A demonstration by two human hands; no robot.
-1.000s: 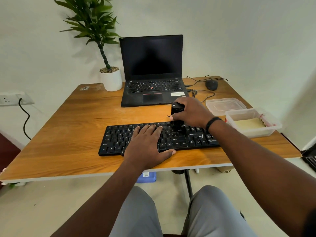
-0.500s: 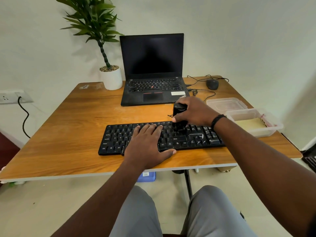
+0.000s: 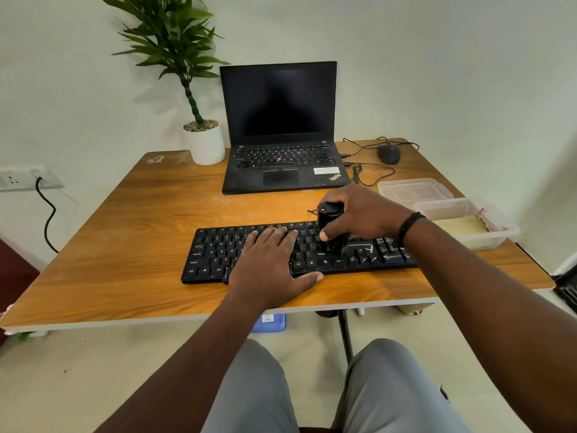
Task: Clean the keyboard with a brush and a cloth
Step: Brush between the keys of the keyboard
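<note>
A black keyboard [image 3: 215, 254] lies across the front of the wooden table [image 3: 125, 245]. My left hand [image 3: 268, 264] rests flat on its middle keys with fingers spread, thumb at the front edge. My right hand [image 3: 359, 214] grips a black brush [image 3: 329, 220] held upright, its bristle end down on the keys right of centre. A yellowish cloth [image 3: 462, 225] lies inside a clear plastic tub [image 3: 487, 242] at the table's right edge.
An open black laptop [image 3: 281, 120] stands behind the keyboard, a potted plant [image 3: 204, 142] to its left. A wired mouse [image 3: 389, 153] and cables sit at the back right. A clear lid [image 3: 412, 190] lies behind the tub. My knees are below the table edge.
My right hand has drawn the brush a little nearer, from the keyboard's top rows toward its middle rows. My left hand has stayed in place on the keys.
</note>
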